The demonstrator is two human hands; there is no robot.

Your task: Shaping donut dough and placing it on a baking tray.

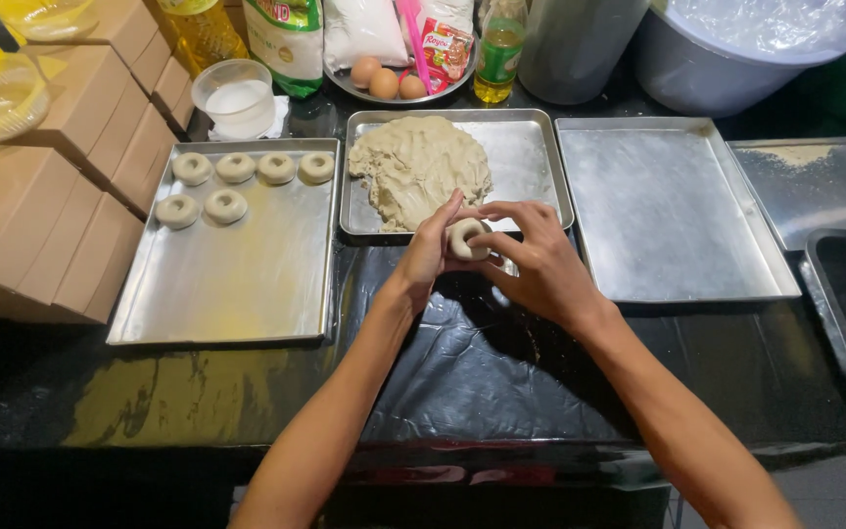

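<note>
head view: both hands pinch one pale dough ring (466,238), left hand (430,250) and right hand (531,257) closed around it, just above the black worktop (501,362). behind sits the dough mass (418,167) in its tray (531,147); six rings (237,168) fill the left tray (237,284).

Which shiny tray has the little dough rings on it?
The metal tray on the left. Six dough rings sit along its far end. The middle tray holds one big dough lump, and the right tray holds none.
</note>
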